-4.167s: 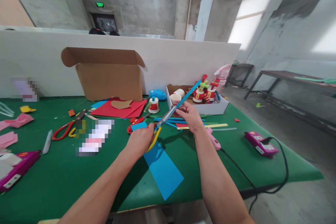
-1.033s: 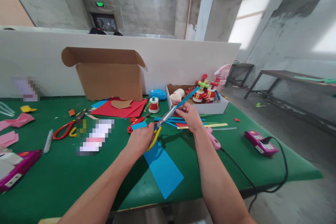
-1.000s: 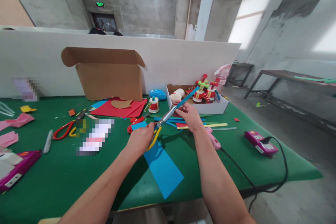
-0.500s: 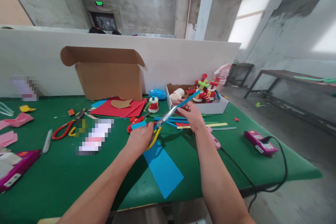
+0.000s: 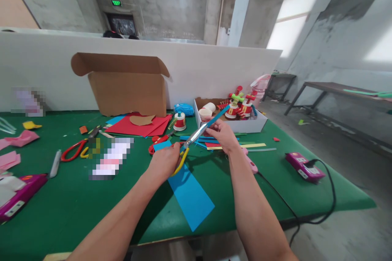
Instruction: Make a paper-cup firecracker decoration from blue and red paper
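Note:
Over the middle of the table, my left hand is closed on the handles of a pair of scissors with a yellow grip, blades pointing up and right. A narrow blue paper strip extends along and beyond the blades. My right hand pinches this strip near the blade tips; its fingertips are partly hidden. Beneath the scissors, a wide blue paper sheet lies flat on the green table. More blue strips lie behind my hands.
A white box of paper cups and spring figures stands behind my right hand. Red paper lies before an open cardboard box. A pink glue gun trails a cord to a purple pack. Pliers lie left.
The blue strip's far end has dipped slightly and shifted a little left. Both hands stay nearly in place, still holding the scissors and strip.

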Demonstrator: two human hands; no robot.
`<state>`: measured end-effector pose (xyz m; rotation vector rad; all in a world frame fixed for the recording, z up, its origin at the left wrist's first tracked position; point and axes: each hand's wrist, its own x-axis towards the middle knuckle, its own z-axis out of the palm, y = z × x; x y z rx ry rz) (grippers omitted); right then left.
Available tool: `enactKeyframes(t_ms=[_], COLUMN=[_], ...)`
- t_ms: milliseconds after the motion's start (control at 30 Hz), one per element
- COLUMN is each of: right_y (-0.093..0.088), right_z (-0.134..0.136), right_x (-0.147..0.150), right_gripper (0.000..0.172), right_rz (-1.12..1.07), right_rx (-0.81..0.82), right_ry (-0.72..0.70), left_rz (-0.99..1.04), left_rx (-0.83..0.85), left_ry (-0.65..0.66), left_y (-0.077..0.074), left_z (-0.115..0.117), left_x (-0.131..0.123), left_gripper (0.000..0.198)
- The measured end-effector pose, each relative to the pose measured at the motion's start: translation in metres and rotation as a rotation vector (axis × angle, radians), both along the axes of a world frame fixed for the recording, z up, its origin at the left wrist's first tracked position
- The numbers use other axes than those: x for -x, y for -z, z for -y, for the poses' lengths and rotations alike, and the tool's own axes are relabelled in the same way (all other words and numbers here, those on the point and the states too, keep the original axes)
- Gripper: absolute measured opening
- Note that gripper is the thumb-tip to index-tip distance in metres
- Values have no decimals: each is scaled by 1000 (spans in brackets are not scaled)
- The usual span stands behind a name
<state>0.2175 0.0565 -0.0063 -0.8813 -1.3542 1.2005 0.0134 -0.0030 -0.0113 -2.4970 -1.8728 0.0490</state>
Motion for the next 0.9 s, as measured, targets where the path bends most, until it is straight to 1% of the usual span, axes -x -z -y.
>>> enactKeyframes(t_ms=[600, 900], right_y=[-1, -1], right_z=[1, 2], right_x=[-2, -2], right_gripper=[47, 47], right_rz=[8, 8], right_rx=[9, 18], right_ry=[8, 20], left_rz=[-32, -20], left_rx=[4, -20], left_ry=[4, 18], left_y=[-4, 1], left_z=[3, 0], left_x=[-1, 1], left_gripper=[32, 32])
